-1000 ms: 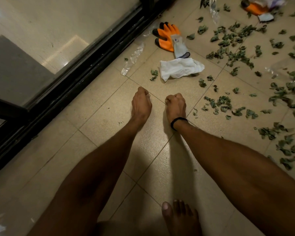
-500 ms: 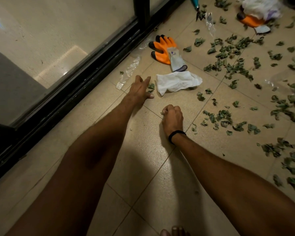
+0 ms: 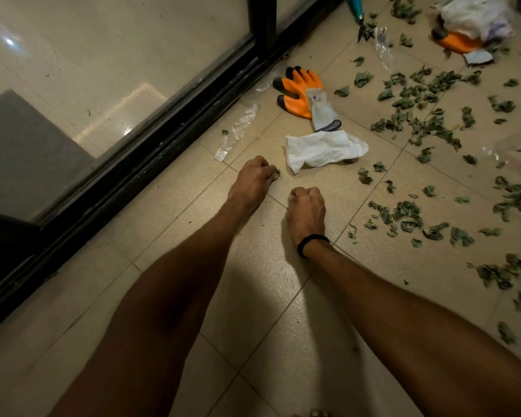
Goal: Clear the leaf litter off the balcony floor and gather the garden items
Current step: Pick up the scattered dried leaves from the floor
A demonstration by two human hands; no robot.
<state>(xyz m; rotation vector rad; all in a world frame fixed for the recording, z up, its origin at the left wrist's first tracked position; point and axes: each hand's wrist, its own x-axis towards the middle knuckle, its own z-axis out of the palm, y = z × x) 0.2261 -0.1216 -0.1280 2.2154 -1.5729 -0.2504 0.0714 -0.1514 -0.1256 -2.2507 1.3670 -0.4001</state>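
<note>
Green leaf scraps (image 3: 406, 213) lie scattered over the beige floor tiles, mostly to the right. My left hand (image 3: 253, 183) rests low on the floor with its fingers curled round a few small leaves (image 3: 275, 172). My right hand (image 3: 306, 207) is a closed fist on the tile beside it, a black band at the wrist; what it holds is hidden. An orange and grey garden glove (image 3: 306, 93) lies beyond the hands, with a crumpled white cloth (image 3: 322, 149) just in front of it.
A black sliding-door track (image 3: 151, 164) runs along the left. A clear plastic scrap (image 3: 238, 130) lies beside it. At the top right are a second orange glove (image 3: 456, 42) under a white bag (image 3: 475, 16) and teal-handled shears (image 3: 358, 13).
My left hand, stretched out open toward the leaves by the white cloth half a second ago, has drawn back and closed on them. The right fist stays put.
</note>
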